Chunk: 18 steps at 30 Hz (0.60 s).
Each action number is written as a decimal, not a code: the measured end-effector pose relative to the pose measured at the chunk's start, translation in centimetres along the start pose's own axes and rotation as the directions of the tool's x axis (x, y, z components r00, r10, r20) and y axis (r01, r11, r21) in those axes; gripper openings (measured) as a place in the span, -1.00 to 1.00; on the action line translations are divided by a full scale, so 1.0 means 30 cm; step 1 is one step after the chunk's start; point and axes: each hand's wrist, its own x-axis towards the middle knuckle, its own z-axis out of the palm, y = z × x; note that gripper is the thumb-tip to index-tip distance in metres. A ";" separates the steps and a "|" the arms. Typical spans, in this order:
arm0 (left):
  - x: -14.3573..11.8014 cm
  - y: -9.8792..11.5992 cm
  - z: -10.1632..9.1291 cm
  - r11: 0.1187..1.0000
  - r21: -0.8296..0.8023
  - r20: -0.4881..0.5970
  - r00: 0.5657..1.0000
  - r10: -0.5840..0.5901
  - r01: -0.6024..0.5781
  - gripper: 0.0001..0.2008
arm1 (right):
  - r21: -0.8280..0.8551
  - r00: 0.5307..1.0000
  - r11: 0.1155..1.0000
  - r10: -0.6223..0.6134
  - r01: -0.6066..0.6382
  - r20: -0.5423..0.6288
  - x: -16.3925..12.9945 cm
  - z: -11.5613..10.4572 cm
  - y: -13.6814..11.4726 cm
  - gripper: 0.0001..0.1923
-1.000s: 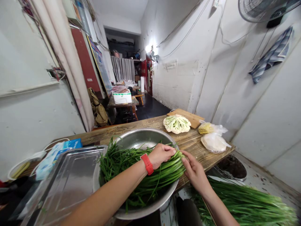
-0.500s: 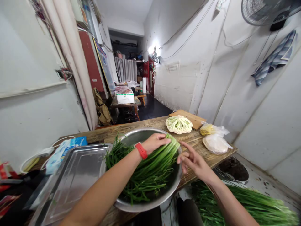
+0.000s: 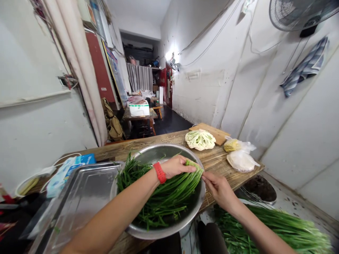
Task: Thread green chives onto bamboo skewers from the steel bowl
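A bunch of green garlic chives point(image 3: 182, 188) lies over a wide steel basin point(image 3: 194, 216), its pale stem ends toward the right rim. My left hand point(image 3: 178, 165), with a red band at the wrist, is closed around the bunch near those ends. At the tips of the stems, my right hand point(image 3: 217, 187) pinches with thumb and fingers; the exact bit between them is too small to see. More loose chives point(image 3: 132, 176) fill the basin's left side. On the low right, a large pile of chives point(image 3: 280, 229) rests below table height.
The wooden table point(image 3: 169, 139) also bears a cauliflower point(image 3: 200, 140), a cutting board point(image 3: 215, 133), plastic bags of food point(image 3: 241, 160) and a steel tray point(image 3: 76, 208) left of the basin. A dark round container point(image 3: 261, 188) stands on the floor at right.
My right hand has gone from spread fingers beside the bunch to a pinch at its stem ends. My left hand has shifted slightly right and down, still gripping the chives.
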 end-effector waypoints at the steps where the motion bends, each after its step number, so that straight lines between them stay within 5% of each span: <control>1: 0.006 -0.002 0.005 1.000 0.000 -0.012 1.000 -0.005 0.005 -0.55 | 0.007 1.000 1.000 0.009 -0.009 -0.013 0.006 0.003 0.004 -0.66; 5: 0.017 0.007 -0.039 0.998 0.024 -0.080 0.995 0.056 -0.054 -0.44 | 0.120 0.998 0.991 0.063 -0.059 -0.028 0.021 -0.020 0.010 -0.66; 9: -0.014 0.015 -0.174 0.977 0.132 -0.190 0.963 0.193 -0.170 -0.49 | 0.188 0.986 0.974 0.105 -0.128 0.128 -0.060 -0.054 0.013 -0.68; 11: -0.022 -0.007 -0.223 0.918 0.393 -0.182 0.974 0.137 -0.056 -0.60 | 0.196 0.970 0.964 0.142 -0.181 0.198 -0.135 -0.045 0.023 -0.65; 14: 0.010 -0.071 -0.241 0.630 0.759 -0.250 0.967 0.045 0.167 -0.77 | 0.253 0.954 0.928 0.228 -0.273 0.192 -0.238 -0.001 0.045 -0.66; 16: 0.050 -0.110 -0.234 0.499 0.817 -0.381 0.920 0.092 0.289 -0.76 | 0.289 0.956 0.912 0.266 -0.291 0.124 -0.279 0.030 0.055 -0.70; 18: 0.090 -0.135 -0.229 0.482 0.778 -0.517 0.846 0.126 0.404 -0.69 | 0.325 0.953 0.897 0.296 -0.298 0.058 -0.297 0.050 0.057 -0.70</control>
